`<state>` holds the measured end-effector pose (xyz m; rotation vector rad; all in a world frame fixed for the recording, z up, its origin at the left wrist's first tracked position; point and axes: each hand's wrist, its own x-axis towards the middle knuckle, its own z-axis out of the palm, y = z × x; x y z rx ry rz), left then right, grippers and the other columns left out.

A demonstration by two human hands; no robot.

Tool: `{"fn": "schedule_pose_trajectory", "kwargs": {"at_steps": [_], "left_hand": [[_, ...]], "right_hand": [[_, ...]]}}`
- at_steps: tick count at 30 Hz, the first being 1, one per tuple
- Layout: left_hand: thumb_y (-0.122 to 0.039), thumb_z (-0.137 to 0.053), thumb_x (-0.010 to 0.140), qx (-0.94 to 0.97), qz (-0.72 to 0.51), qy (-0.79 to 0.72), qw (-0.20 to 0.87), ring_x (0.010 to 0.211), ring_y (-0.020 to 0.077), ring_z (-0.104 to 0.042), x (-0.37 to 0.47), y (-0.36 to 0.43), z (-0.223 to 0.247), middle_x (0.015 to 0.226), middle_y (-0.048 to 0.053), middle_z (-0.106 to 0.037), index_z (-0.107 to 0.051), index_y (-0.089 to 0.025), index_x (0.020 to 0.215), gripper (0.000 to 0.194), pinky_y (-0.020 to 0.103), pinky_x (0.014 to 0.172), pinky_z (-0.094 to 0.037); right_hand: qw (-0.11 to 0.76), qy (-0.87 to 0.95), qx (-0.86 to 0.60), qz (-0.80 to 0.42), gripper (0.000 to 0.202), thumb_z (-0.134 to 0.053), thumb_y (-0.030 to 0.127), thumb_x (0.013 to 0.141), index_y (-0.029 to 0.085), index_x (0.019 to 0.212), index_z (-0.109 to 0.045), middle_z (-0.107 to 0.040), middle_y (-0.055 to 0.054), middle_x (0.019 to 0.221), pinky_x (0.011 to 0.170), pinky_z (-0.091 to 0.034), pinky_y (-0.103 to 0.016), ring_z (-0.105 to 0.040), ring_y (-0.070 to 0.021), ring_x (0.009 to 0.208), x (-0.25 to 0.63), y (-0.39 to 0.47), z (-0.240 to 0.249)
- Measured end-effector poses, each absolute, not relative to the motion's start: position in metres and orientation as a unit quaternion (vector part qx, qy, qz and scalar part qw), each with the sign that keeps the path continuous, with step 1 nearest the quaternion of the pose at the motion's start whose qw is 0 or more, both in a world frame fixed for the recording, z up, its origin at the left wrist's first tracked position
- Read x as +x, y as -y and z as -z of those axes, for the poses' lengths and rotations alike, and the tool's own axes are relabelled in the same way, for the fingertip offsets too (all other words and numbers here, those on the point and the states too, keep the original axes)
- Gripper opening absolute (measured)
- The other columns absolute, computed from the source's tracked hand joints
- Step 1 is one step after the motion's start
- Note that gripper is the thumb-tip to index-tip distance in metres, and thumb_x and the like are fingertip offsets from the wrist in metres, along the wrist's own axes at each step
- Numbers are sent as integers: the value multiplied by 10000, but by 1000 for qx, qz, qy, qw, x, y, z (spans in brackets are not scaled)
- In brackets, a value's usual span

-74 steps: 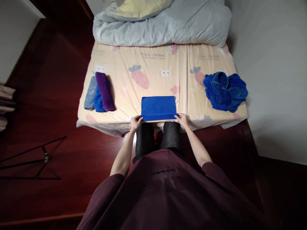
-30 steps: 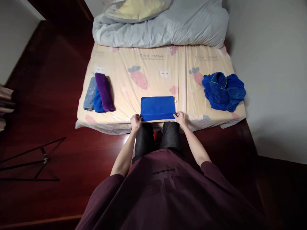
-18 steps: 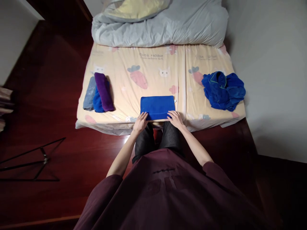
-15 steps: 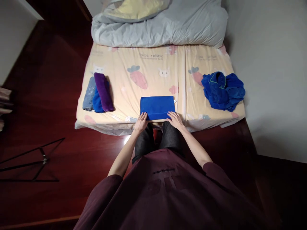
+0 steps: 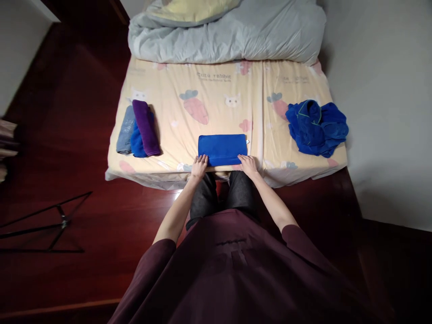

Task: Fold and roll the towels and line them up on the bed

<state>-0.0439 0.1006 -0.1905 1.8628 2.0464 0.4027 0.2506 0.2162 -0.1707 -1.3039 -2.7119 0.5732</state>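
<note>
A blue towel (image 5: pixel 222 147), folded into a rectangle, lies flat at the bed's near edge with a small white tag at its right side. Along its near edge runs a narrow folded or rolled strip. My left hand (image 5: pixel 200 166) holds this strip at the left corner, fingers curled over it. At the right corner my right hand (image 5: pixel 249 165) grips the same strip, its fingertips on the cloth. Both thumbs are mostly hidden.
Rolled towels lie on the bed sheet (image 5: pixel 216 105) at left: a grey one (image 5: pixel 125 131), a blue one (image 5: pixel 137 143), a purple one (image 5: pixel 147 128). A crumpled blue towel pile (image 5: pixel 315 128) sits at right. A quilt (image 5: pixel 229 40) lies behind; a black tripod (image 5: pixel 62 222) stands left.
My fingers have curled more around the towel's near edge, and the strip there has lifted or turned slightly away from me. The right hand sits a little farther right; the view has shifted slightly.
</note>
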Motion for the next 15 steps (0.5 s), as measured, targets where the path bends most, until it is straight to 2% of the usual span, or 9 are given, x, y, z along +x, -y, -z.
{"fn": "schedule_pose_trajectory", "kwargs": {"at_steps": [3,8,11,15], "left_hand": [[-56,-384,947,661,-136,-718,171,1480,344,-546,-47,-109,189,1543,233,-599,-583,-123,1537,626,589,1308,-295],[-48,-420,925,667,-128,-712,181,1453,323,-579,-55,-104,183,1541,211,-610,-660,-138,1448,583,533,1304,-323],[-26,-481,850,661,-136,-705,219,1396,310,-631,-65,-97,181,1503,162,-655,-699,-197,1405,620,499,1262,-398],[-80,-585,791,591,-219,-726,276,1256,327,-713,-80,-98,179,1331,130,-761,-741,-222,1336,584,457,1150,-520]], "right_hand": [[25,881,-438,-178,544,-562,8,917,118,1433,-695,-665,-179,1477,1192,-457,-493,-655,-324,1368,245,-223,168],[38,874,-448,-186,580,-679,7,833,217,1367,-763,-730,-137,1390,1125,-522,-500,-712,-356,1271,256,-226,168],[75,851,-464,-234,541,-681,4,817,262,1275,-811,-786,-91,1290,1145,-527,-486,-739,-324,1221,269,-226,173],[163,781,-485,-358,396,-703,73,815,232,1152,-835,-814,-62,1212,1108,-568,-435,-755,-268,1170,276,-234,178]]}}
